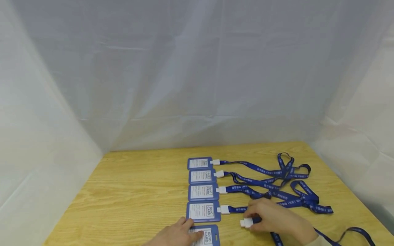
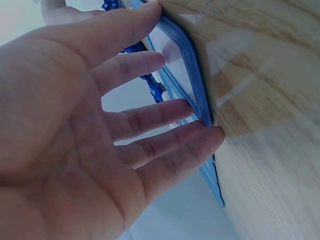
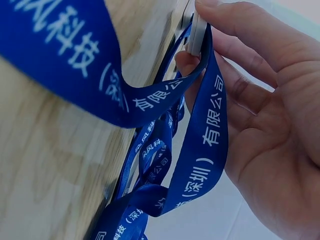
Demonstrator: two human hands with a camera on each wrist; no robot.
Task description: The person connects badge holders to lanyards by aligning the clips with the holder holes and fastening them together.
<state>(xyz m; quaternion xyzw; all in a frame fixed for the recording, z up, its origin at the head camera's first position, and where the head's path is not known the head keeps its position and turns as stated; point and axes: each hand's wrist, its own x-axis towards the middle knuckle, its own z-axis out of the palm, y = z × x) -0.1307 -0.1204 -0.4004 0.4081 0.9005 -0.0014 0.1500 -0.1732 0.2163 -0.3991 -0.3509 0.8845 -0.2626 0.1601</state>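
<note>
My left hand rests on the nearest blue ID card holder, thumb over its printed face and fingertips at its edge. In the left wrist view the fingers are extended against the blue rim. My right hand pinches the white plastic clip of a blue lanyard, a short way right of that holder's slot. White lettering runs along the lanyard strap, which hangs in loops beside the palm in the right wrist view. The near part of the holder falls outside the head view.
Up the table from my hands, several blue card holders lie in a column. Each joins a white clip, with blue straps tangled toward the right. White sheeting encloses the wooden table at the back and sides.
</note>
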